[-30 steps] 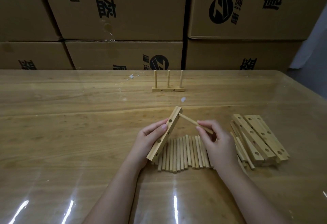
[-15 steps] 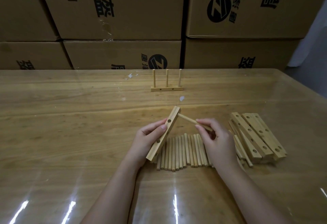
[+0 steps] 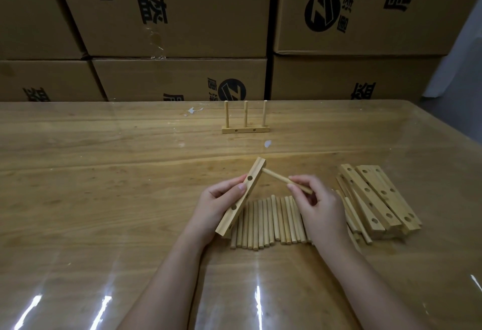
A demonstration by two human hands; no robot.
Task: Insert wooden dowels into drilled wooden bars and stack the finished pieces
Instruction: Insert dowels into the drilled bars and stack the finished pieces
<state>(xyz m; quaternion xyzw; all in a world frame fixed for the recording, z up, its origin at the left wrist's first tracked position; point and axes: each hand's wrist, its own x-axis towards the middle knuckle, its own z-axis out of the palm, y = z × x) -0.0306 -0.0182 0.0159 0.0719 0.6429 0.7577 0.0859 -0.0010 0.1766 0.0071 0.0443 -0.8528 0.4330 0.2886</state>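
My left hand grips a drilled wooden bar, tilted with its far end raised. My right hand pinches a dowel whose far tip meets the upper end of the bar's right face. A row of several loose dowels lies on the table under my hands. To the right sits a pile of drilled bars. A finished piece, a bar with three upright dowels, stands further back on the table.
The wooden table has a glossy clear cover. Stacked cardboard boxes form a wall right behind its far edge. A small white scrap lies between the finished piece and my hands.
Both hands, the bar and the dowel stay in nearly the same pose. The dowel tip remains against the bar's upper end. Only the camera view shifts slightly.
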